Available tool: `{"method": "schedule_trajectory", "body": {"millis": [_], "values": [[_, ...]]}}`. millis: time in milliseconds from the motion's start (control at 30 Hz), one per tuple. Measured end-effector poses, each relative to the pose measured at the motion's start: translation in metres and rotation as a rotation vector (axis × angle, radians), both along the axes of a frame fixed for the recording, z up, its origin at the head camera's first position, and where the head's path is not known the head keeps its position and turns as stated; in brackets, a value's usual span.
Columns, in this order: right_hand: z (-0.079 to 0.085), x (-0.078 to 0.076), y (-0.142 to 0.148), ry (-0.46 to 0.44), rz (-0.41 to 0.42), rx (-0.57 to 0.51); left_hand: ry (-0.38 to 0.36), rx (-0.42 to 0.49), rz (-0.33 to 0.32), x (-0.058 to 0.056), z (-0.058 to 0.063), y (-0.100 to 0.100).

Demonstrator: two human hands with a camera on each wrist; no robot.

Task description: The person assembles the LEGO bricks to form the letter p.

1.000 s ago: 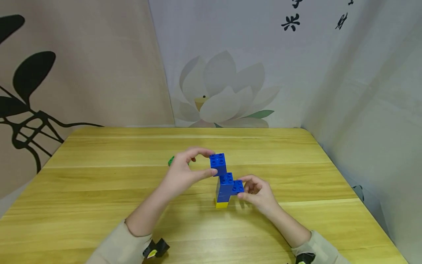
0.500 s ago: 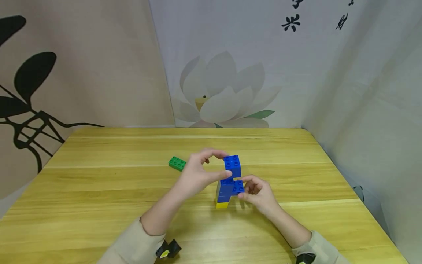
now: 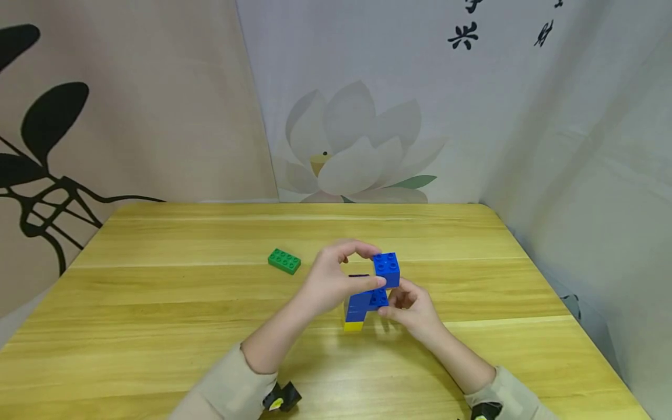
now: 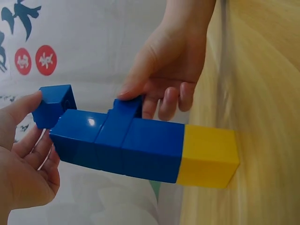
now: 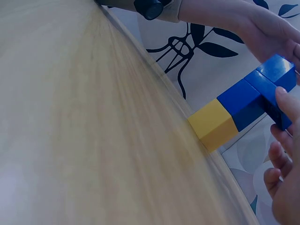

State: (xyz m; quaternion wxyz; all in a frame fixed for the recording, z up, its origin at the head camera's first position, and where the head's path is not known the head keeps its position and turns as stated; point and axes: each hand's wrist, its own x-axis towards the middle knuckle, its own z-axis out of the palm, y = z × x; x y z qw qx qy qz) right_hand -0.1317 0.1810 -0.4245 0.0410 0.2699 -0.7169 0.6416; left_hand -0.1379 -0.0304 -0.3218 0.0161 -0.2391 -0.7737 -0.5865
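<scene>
My left hand (image 3: 332, 280) pinches a blue building brick (image 3: 387, 268) with square studs-up top between thumb and fingers. It overlaps the side of a brick tower in the head view. That tower has a yellow brick (image 3: 353, 326) at its foot and blue bricks (image 4: 152, 147) stacked above. One blue brick (image 3: 378, 299) juts out to the right near the tower's upper part. My right hand (image 3: 415, 309) pinches this jutting brick, thumb on the near side, as the right wrist view also shows. A small gap separates the left hand's brick from the tower top in the left wrist view.
A green eight-stud brick (image 3: 284, 261) lies on the wooden table (image 3: 157, 315), left of and behind the tower. Printed curtains (image 3: 378, 105) hang behind the table. Dark wrist cameras (image 3: 282, 397) sit at the sleeves.
My left hand has carried its blue brick rightward, from above the tower's top to over the jutting brick. The green brick has come into full view. My right hand has stayed in place.
</scene>
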Motion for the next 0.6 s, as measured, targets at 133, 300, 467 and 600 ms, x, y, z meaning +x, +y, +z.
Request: {"method": "schedule_trajectory", "body": {"millis": [133, 300, 467, 600], "values": [[0.0, 0.0, 0.001, -0.006, -0.006, 0.0, -0.004, -0.019, -0.004, 0.0, -0.002, 0.004], [0.0, 0.001, 0.0, -0.003, 0.0, -0.02, -0.014, -0.033, -0.013, 0.001, -0.005, 0.007], [0.001, 0.001, 0.0, -0.007, 0.004, -0.031, -0.009, -0.044, -0.015, 0.0, -0.011, 0.01], [0.0, 0.001, 0.0, -0.025, 0.002, -0.022, 0.004, -0.046, -0.02, 0.0, -0.015, 0.012]]}}
